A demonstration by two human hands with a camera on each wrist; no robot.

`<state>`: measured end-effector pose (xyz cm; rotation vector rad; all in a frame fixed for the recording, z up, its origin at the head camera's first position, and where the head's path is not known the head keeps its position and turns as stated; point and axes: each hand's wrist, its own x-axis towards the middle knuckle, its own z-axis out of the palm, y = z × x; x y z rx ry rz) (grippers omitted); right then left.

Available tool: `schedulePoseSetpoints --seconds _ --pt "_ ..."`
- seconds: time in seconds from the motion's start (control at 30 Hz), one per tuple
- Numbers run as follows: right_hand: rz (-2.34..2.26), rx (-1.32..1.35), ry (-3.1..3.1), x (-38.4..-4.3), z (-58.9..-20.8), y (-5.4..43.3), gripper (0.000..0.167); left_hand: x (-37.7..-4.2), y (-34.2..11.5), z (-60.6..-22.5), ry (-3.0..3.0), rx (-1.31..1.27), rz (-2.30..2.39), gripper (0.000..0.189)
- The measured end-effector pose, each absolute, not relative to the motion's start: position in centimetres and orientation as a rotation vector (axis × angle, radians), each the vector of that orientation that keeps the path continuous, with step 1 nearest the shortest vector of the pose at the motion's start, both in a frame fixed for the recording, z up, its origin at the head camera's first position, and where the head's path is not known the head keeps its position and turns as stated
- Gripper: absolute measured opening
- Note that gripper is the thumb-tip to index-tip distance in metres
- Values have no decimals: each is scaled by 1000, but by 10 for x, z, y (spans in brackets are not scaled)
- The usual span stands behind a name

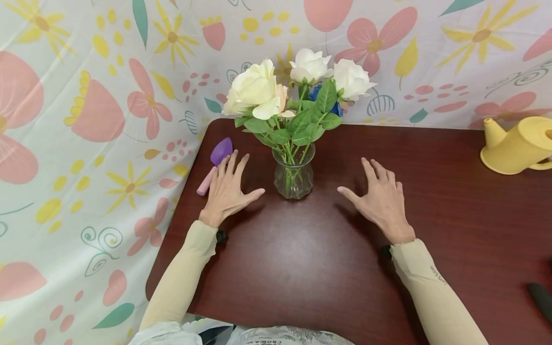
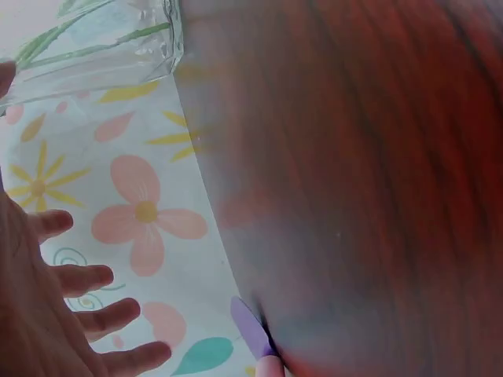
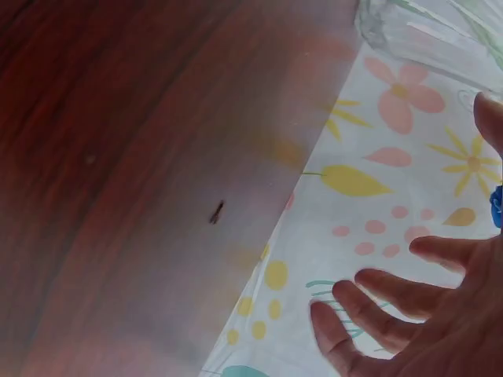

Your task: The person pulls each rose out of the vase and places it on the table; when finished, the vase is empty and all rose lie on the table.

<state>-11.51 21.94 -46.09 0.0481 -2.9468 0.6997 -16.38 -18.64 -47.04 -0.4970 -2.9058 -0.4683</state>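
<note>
A clear glass vase (image 1: 294, 184) stands on the dark table, holding white roses (image 1: 310, 66), a cream rose (image 1: 252, 88), green leaves and some blue petals. To its left, my left hand (image 1: 227, 190) is spread with the thumb toward the vase, apart from it. Beside those fingers lies a small trowel with a purple blade (image 1: 221, 151) and a pink handle (image 1: 207, 181); whether the fingers touch it I cannot tell. My right hand (image 1: 383, 199) is spread on the vase's other side, also apart from it. Both wrist views show fingers holding nothing and part of the vase's glass.
A yellow watering can (image 1: 515, 146) stands at the far right of the table (image 1: 297, 268). Some black object (image 1: 540, 299) shows at the right edge. A flower-print cloth (image 1: 108, 167) hangs behind the table and along its left side.
</note>
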Motion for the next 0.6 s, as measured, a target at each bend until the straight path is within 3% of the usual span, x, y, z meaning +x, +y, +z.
schedulePoseSetpoints --seconds 0.37,0.6 --pt "1242 -3 -2460 -115 -445 203 36 -164 -174 -470 -2786 -471 -1061 104" --pt "1570 -70 -2287 -115 -422 187 19 -167 -153 -472 -2491 -489 -1575 86"
